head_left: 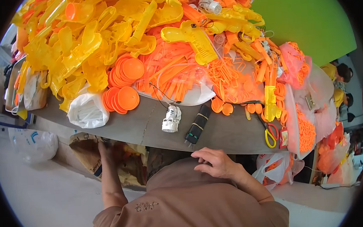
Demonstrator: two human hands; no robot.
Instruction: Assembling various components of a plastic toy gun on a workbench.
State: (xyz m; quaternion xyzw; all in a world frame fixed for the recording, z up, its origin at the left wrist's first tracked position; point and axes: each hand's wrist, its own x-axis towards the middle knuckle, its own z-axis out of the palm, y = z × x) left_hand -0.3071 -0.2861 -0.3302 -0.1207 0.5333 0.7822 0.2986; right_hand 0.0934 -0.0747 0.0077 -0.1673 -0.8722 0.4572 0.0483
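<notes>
My left hand (103,147) reaches down below the table edge into a brown paper sack (84,153); its fingers are hidden inside. My right hand (215,163) hovers over my lap near the table's front edge, fingers loosely apart and holding nothing. On the grey table (149,133), a white plastic motor-like unit (171,121) with thin dark wires lies near the front. Beside it is a black bundle of wires (198,124), bound with ties. Farther back, stacked orange discs (127,99) stand next to a white plastic bag (89,110).
Yellow plastic shell halves (84,53) heap up at the far left, with orange strips (175,72) in the middle. Yellow-and-red scissors (269,135) lie at the right, by a bag of orange rings (305,129). A green panel (308,20) rises behind; people (338,72) are at far right.
</notes>
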